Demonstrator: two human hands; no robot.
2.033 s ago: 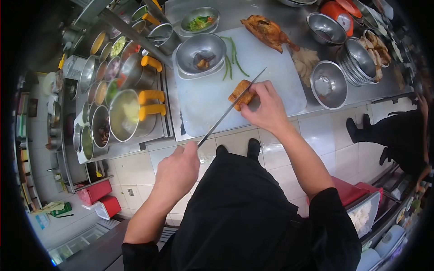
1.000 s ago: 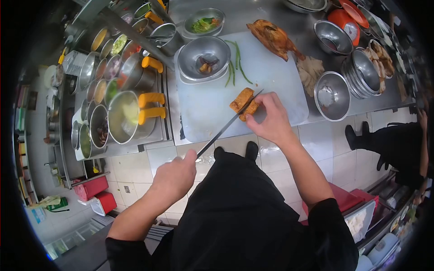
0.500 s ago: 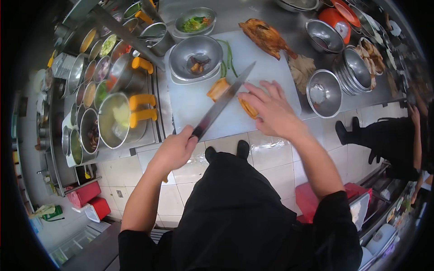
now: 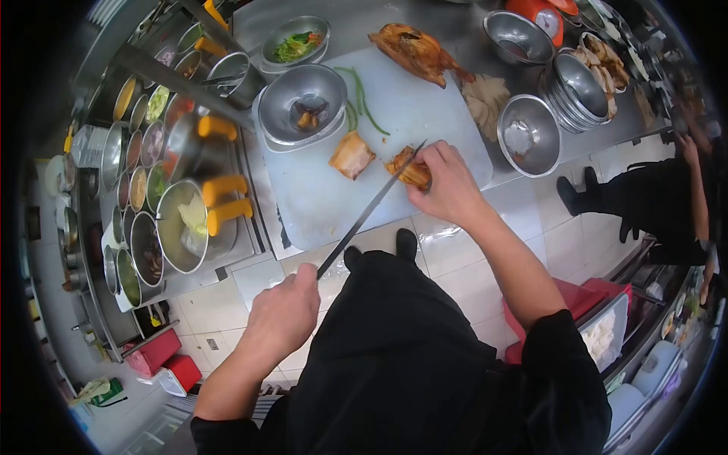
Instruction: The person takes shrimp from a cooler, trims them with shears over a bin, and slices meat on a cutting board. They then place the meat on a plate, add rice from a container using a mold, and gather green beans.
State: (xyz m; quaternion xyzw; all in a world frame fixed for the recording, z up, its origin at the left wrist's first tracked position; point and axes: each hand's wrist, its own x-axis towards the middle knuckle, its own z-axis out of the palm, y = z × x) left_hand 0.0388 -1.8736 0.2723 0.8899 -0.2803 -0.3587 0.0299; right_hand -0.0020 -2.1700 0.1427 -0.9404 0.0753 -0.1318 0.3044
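Observation:
My left hand [image 4: 284, 315] is wrapped round the handle of a long kitchen knife [image 4: 362, 218]. Its blade runs up and to the right, the front part lying across a browned chunk of meat [image 4: 417, 177], perhaps pork belly. The fingers of my right hand [image 4: 449, 186] grip that chunk from its right side, close to the blade. Just left of the knife, a second, paler piece of meat [image 4: 352, 156] rests on the white cutting board [image 4: 311, 208]. Green stalks [image 4: 368, 106] lie beyond it, beside a steel bowl [image 4: 274, 95] holding dark and brown bits.
A roasted bird [image 4: 415, 51] sits at the board's far edge, with pale flat pieces [image 4: 485, 98] to its right. Steel bowls [image 4: 530, 163] and an orange scale [image 4: 540, 17] stand on the right. Ingredient tubs [image 4: 180, 235] crowd the left; another person [image 4: 644, 193] stands at far right.
The knife has turned edge-on, and its front now crosses the meat chunk. My right hand has gone from spread fingers to gripping it. The view has shifted slightly.

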